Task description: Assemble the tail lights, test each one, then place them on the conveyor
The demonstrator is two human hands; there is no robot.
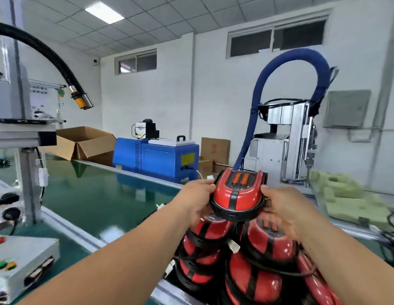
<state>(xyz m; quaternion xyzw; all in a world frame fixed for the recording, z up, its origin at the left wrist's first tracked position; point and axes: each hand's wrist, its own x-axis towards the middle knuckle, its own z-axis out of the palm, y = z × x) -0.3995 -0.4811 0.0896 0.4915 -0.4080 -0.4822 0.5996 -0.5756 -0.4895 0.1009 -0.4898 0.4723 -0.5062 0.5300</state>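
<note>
A red tail light (238,192) with a black centre stripe, black base ring and orange reflectors is held up in front of me. My left hand (197,202) grips its left side and my right hand (284,208) grips its right side. Below it lies a heap of several more red tail lights (253,260) with black rings and white plug connectors. The green conveyor belt (92,194) runs to the left of the heap, its surface bare near my hands.
A grey control box (22,258) with coloured buttons sits at lower left by a metal frame (26,172). A blue machine (156,159) and cardboard boxes (86,142) stand beyond the belt. Green foam trays (350,199) lie at right, near a dispensing machine with a blue hose (279,69).
</note>
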